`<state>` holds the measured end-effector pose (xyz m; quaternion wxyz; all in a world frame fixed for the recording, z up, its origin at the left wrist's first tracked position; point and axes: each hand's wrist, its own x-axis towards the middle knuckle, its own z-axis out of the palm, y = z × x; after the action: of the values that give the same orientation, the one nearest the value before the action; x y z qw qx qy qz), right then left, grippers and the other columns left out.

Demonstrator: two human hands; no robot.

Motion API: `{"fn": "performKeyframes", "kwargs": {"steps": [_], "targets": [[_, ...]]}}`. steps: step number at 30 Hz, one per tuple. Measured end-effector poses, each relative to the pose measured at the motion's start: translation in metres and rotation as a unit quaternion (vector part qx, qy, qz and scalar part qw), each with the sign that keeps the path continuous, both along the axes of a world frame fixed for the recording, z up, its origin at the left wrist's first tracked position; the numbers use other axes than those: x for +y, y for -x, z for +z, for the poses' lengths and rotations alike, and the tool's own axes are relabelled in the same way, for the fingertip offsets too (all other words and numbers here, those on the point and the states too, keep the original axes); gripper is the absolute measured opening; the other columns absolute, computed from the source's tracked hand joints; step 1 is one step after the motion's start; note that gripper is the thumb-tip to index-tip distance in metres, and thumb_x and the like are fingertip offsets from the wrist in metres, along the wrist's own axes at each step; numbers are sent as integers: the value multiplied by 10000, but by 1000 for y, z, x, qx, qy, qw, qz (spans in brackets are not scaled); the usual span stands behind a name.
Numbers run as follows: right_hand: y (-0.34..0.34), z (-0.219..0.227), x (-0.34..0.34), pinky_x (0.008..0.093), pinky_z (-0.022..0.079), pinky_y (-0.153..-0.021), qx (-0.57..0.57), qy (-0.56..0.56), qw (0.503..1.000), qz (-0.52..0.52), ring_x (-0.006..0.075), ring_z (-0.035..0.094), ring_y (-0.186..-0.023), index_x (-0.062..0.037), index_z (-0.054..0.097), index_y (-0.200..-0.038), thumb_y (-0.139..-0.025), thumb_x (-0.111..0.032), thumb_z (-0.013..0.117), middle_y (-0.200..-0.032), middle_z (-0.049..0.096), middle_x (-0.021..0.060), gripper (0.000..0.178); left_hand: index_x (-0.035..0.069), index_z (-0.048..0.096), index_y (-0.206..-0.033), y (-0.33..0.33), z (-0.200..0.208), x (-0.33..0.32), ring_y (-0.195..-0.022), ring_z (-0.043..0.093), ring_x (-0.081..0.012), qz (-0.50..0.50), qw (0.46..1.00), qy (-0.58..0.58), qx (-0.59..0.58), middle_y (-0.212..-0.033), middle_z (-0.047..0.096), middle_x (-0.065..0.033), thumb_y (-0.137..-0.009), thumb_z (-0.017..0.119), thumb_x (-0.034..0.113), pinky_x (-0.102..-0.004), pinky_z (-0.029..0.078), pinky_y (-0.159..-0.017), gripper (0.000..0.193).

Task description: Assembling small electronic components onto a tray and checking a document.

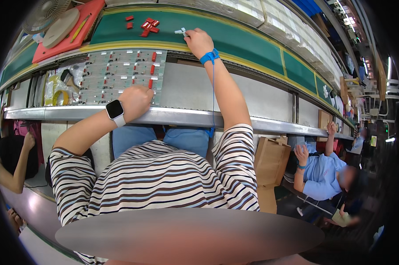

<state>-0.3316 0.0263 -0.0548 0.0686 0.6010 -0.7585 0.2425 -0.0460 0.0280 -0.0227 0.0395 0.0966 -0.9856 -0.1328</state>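
My left hand, with a watch on its wrist, is closed over the lower right corner of a panel of circuit boards. Its fingertips touch the board beside a red block-shaped component; whatever they pinch is hidden. Two more red components stand above it in the same column. On the green belt, my right hand has thumb and fingers closed at a few small white plastic parts. A blue wrist strap with a cord circles that wrist. Several loose red components lie farther left on the belt.
A red board carrying a round beige disc and a yellow pen lies at the far left, near a fan. Clear bags and yellow tape sit left of the panel. The metal rail runs before me. Co-workers sit on both sides.
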Motion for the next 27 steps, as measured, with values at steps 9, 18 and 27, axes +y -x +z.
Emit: {"fn": "performKeyframes", "kwargs": {"steps": [9,18,27], "targets": [[-20,-8,-40,412,477,-680,61,-14,998,-11,312,559,-787,-61,615,-780,-767,-129,547,-814,571,126,97,11,546,-689,5,-9,-1,-645,581,-280,-48,997,11,57,-668,575,-136,-623,579,73,-368,488,-605,97],[-25,-11,-36,431,446,-658,24,85,996,-16,339,524,-725,-36,588,-772,-775,-122,549,-774,545,158,94,53,564,-831,15,23,-20,-639,595,-334,-22,994,-91,-49,-674,596,-159,-691,625,204,-420,483,-574,215],[-92,30,-14,407,465,-668,-109,4,978,180,310,566,-748,-59,608,-760,-783,-171,547,-745,567,137,130,46,526,-995,96,-3,-166,-840,564,-337,232,968,14,93,-931,556,-175,-801,563,250,-410,468,-701,284]]}}
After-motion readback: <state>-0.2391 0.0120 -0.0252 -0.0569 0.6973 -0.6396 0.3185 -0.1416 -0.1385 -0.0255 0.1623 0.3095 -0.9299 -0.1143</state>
